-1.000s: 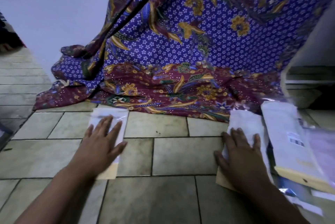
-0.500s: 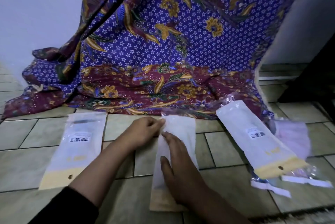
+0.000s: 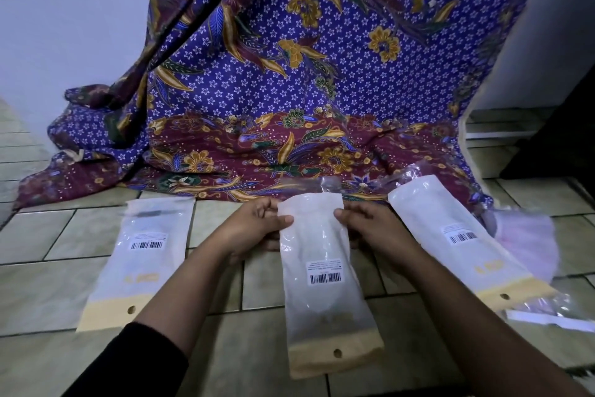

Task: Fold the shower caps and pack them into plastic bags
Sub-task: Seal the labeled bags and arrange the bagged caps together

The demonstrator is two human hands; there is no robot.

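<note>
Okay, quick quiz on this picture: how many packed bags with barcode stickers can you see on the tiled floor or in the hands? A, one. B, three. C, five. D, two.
B: one bag lies at the left, the middle bag is gripped near its top by the left hand and the right hand, and another bag lies at the right; each bears a barcode sticker.

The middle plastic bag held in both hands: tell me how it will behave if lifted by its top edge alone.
The middle plastic bag would probably flop and bend, since its thin film already wrinkles between the left hand and right hand. It looks light, holding only something flat and white. The glossy film may be slippery, so a pinch could slide.
</note>
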